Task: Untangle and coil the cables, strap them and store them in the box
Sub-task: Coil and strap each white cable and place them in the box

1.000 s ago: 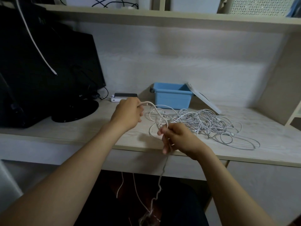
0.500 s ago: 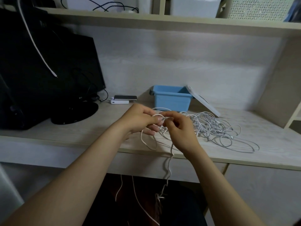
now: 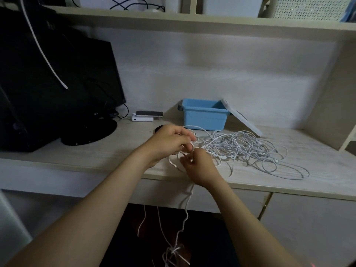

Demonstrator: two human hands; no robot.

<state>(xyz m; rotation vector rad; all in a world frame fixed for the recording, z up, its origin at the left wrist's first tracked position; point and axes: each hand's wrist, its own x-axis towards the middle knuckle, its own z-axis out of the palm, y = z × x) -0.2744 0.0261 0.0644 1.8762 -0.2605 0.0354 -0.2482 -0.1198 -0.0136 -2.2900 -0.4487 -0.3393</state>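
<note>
1. White thin cables lie in one loose, tangled heap on the pale wooden desk, just in front of the one open blue plastic box; I cannot count the strands.
2. My left grip and right grip, close together, both pinch one white strand that drops over the desk edge.
3. One white lid leans against the box.

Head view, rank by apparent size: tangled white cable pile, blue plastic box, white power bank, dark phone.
Tangled white cable pile
blue plastic box
then white power bank and dark phone, too alike to rank.
</note>
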